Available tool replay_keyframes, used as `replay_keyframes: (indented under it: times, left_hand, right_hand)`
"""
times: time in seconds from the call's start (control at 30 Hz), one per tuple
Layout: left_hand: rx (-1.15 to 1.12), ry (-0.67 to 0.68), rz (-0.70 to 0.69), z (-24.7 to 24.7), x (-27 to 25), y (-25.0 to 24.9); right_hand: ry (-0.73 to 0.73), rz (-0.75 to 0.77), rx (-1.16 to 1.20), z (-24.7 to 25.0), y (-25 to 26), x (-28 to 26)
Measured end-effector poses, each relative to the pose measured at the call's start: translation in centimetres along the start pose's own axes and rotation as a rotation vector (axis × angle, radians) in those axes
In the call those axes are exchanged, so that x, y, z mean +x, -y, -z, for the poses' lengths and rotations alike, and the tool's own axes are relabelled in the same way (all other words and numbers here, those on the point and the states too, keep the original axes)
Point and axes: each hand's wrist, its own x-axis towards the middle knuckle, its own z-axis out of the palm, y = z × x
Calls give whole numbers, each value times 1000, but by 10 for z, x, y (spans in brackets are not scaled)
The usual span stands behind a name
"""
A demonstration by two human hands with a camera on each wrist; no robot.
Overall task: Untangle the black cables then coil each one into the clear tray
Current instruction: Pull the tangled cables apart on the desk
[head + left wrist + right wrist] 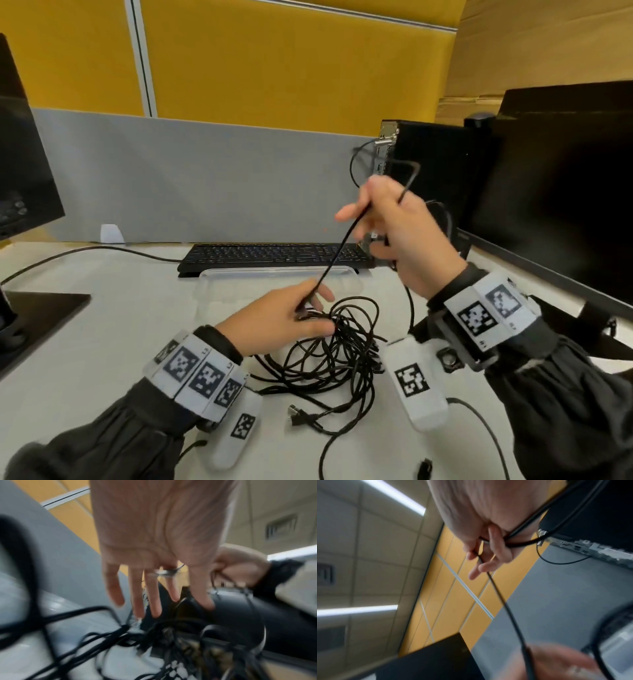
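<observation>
A tangle of black cables (pixel 342 356) lies on the white desk, just in front of the clear tray (pixel 239 272). My right hand (pixel 383 222) is raised above the desk, fingers curled round a black cable, with a loop standing up behind it. One strand (pixel 342 246) of that cable runs tight down to my left hand (pixel 294 315). In the left wrist view the left hand (pixel 154 574) hovers over the tangle (pixel 171 635) with fingers straight and spread. The right wrist view shows my right hand (pixel 488 547) pinching the cable (pixel 505 608).
A black keyboard (pixel 274 255) sits right behind the tray. A black computer tower (pixel 428 171) and a monitor (pixel 565 188) stand at the right. Another monitor (pixel 20 154) and its base (pixel 41 315) are at the left. A loose plug (pixel 298 411) lies near the front.
</observation>
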Motion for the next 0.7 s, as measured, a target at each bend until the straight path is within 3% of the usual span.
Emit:
replay_keyframes:
  times: [0.07, 0.23, 0.37, 0.47, 0.57, 0.7]
  left_hand:
    - [222, 166, 78, -7, 1, 10]
    - [463, 231, 218, -9, 8, 13]
    - [630, 190, 242, -20, 18, 4]
    - [602, 232, 223, -28, 28, -1]
    - [375, 135, 185, -23, 32, 5]
    - [189, 8, 170, -9, 21, 15]
  right_hand:
    - [-121, 66, 98, 14, 5, 5]
    - [-431, 282, 37, 54, 13, 12]
    - [-395, 325, -158, 81, -4, 13]
    - [-379, 261, -331, 86, -20, 8]
    - [-394, 185, -502, 95, -27, 3]
    - [-102, -202, -695, 109, -45, -4]
